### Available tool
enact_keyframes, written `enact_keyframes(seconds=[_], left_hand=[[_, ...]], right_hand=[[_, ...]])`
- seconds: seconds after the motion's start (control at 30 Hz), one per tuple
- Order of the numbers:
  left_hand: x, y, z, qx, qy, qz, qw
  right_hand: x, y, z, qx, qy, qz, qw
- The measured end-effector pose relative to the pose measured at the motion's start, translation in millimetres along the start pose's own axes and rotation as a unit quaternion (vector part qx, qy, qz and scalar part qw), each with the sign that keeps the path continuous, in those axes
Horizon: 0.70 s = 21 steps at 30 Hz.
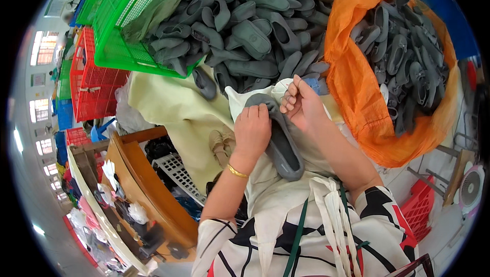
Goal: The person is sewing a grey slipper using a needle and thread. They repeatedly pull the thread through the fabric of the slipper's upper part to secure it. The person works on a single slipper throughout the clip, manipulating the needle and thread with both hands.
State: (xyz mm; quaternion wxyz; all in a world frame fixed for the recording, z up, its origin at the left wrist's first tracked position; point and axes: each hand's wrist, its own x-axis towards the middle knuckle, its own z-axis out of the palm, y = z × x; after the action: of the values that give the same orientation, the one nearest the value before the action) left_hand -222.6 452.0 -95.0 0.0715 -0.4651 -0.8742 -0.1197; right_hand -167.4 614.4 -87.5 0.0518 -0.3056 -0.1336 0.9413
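left hand point(251, 130) grips the toe end of a grey slipper point(278, 136) lying on the person's lap, while right hand point(300, 104) pinches its edge; behind, a heap of grey slippers point(255, 27) beside an orange sack point(357, 88) of more.

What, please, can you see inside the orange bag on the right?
The orange bag is open and holds a heap of grey slippers like the grey slipper in the person's hands. Only the top layer shows; anything deeper is covered by the slippers and the bag's wall.
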Motion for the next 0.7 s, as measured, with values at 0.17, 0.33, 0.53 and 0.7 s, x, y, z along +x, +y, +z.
enact_keyframes(seconds=[0.17,0.33,0.53,0.7], left_hand=[[-11.3,-14.2,-7.4,0.008,0.010,0.108,0.994],[-17.2,-0.9,-29.3,-0.089,0.007,0.169,0.982],[-44.1,16.9,-21.2,-0.197,-0.041,0.177,0.963],[-60.4,36.5,-66.1,-0.311,-0.031,-0.025,0.950]], right_hand=[[-41.2,0.0,-9.9,0.047,0.011,-0.025,0.999],[-88.3,-8.3,-23.6,0.054,-0.035,-0.064,0.996],[-107.5,5.5,-53.6,-0.020,-0.021,-0.087,0.996],[-122.6,9.7,-89.3,-0.223,-0.003,-0.285,0.932]])
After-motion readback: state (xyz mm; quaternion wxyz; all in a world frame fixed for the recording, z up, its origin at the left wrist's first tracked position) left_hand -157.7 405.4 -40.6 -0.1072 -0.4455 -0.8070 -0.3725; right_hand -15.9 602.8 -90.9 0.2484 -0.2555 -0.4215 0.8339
